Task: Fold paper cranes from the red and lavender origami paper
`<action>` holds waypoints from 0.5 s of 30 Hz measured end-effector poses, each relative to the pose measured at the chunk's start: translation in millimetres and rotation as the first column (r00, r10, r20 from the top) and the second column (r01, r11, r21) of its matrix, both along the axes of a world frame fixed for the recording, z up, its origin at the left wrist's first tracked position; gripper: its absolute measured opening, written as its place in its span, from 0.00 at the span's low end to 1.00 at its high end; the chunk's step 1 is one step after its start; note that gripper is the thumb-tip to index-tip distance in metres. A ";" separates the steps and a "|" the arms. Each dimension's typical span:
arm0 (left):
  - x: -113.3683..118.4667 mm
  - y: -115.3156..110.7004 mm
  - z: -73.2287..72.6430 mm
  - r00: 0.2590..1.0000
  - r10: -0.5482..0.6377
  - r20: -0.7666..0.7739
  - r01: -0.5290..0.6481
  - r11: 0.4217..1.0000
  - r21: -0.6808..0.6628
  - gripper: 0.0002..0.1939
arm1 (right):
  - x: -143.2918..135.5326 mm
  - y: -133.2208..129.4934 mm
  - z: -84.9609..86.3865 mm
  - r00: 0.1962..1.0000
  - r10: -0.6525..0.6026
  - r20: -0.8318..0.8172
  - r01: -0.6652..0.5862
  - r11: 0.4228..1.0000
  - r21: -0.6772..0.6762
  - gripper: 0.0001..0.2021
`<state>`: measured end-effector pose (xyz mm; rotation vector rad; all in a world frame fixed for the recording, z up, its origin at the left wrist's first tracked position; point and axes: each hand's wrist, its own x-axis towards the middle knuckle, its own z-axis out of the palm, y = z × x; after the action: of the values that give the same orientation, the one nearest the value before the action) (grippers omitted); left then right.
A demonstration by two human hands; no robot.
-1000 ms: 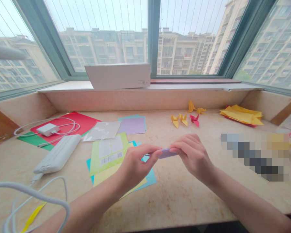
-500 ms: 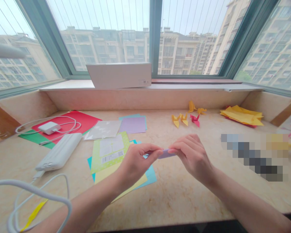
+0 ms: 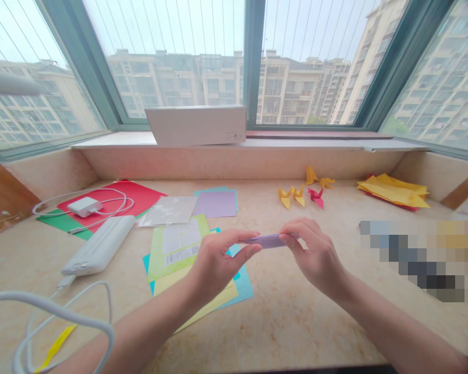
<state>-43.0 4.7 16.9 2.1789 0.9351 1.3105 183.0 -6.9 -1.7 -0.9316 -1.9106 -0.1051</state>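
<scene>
A folded piece of purple paper [image 3: 272,240] is raised above the counter between my two hands, seen nearly edge-on. At its right end, my right hand [image 3: 310,249] pinches it between thumb and fingers. My left hand [image 3: 222,257] has its index finger and thumb at the left end, the thumb just under the paper's lower edge and a small gap showing between the digits. Beneath my left hand lie a pale yellow sheet [image 3: 206,296], blue sheets [image 3: 244,291] and a green printed packet [image 3: 156,259]. Farther back rest a flat purple sheet [image 3: 218,203] and a clear sleeve [image 3: 169,210].
Yellow folded cranes [image 3: 284,197] and a red crane [image 3: 316,197] stand at the back. Yellow sheets [image 3: 393,190] lie right, red paper [image 3: 117,195] left. A white power bank [image 3: 101,244], charger [image 3: 85,206] and looped cable [image 3: 62,311] occupy the left side. A white box [image 3: 197,126] stands on the sill.
My left thumb has parted from the index finger, and more of the purple paper shows between my hands. The hands are slightly farther apart. The view has shifted a little.
</scene>
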 end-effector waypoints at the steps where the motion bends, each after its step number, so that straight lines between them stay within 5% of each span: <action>1: 0.2 -0.1 0.1 1.000 0.001 -0.002 -0.001 1.000 0.010 0.06 | 0.3 0.2 -0.3 1.000 -0.002 -0.003 0.002 1.000 -0.002 0.04; 10: -0.6 1.8 1.9 1.000 0.021 0.014 -0.020 0.999 -0.050 0.07 | 0.4 -0.2 0.3 1.000 0.022 -0.001 -0.022 1.000 0.019 0.03; 15: 0.3 2.8 0.8 0.988 0.020 0.153 0.015 0.975 -0.224 0.07 | -2.0 -3.0 1.7 0.996 0.091 -0.003 -0.091 0.995 0.036 0.08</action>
<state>-42.6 7.5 17.8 1.8787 0.9739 1.2860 181.0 -9.9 -0.1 -0.8188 -1.9372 -0.0833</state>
